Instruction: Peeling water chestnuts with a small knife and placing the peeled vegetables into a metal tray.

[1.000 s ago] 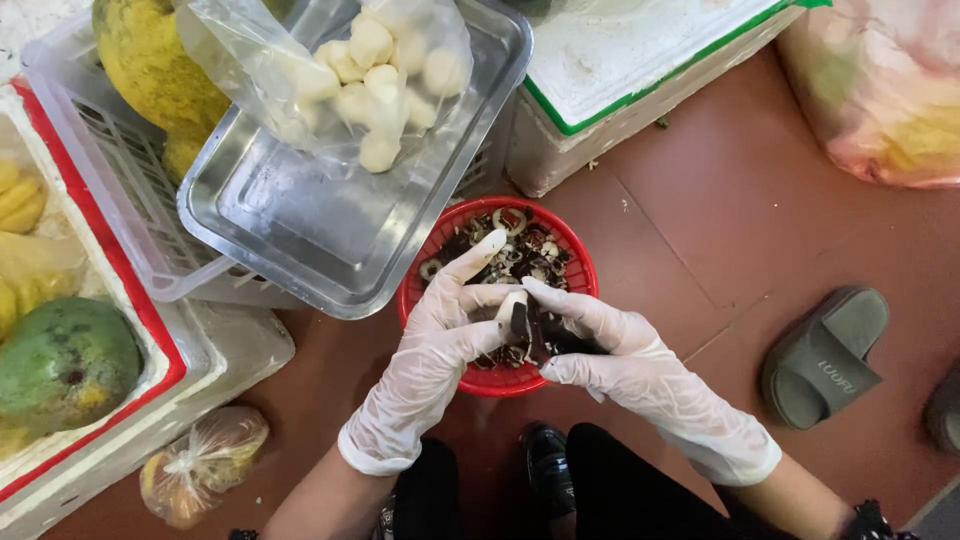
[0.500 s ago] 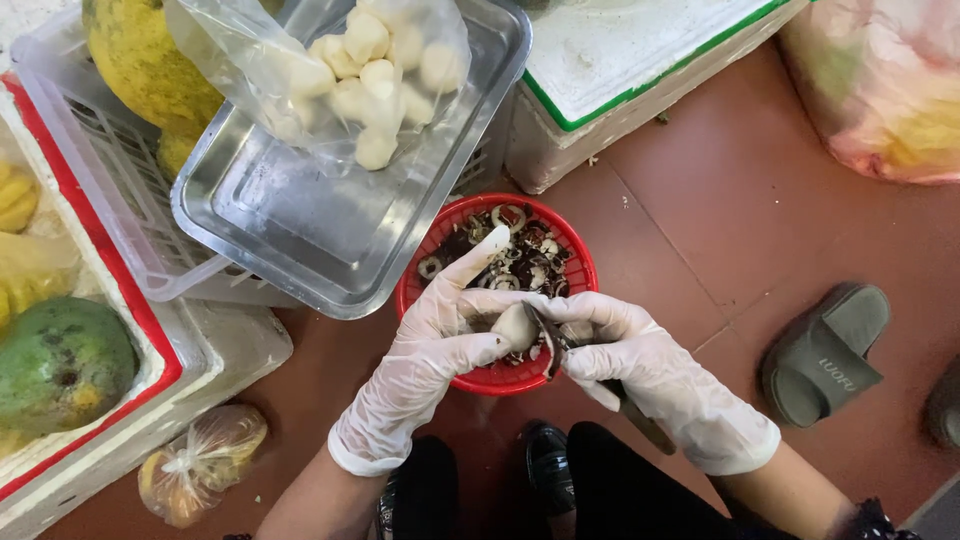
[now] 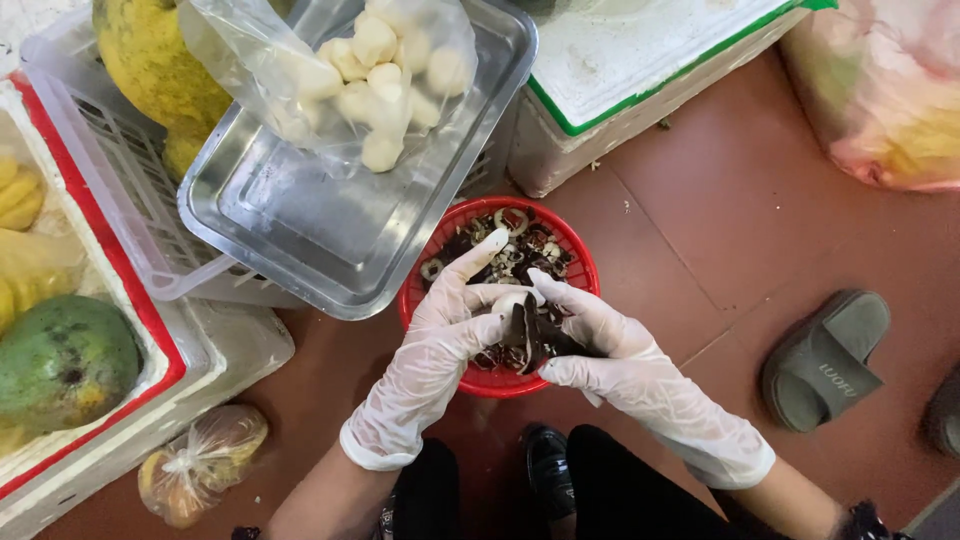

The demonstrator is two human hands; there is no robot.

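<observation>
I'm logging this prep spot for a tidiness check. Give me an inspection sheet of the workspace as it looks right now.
Surface: reddish-brown tiled floor, a few crumbs.
Job's things: small pale fruit partly in dark peel, knife, red basket of peelings.
Clutter: steel tray with clear bag of peeled pieces; white crate; mango; small tied bag; foam box.
Hands: left hand gloved, holds the fruit; right hand gloved, holds the knife.
Cables: nothing seen.
Surroundings: grey-green slipper, pink bag.
</observation>
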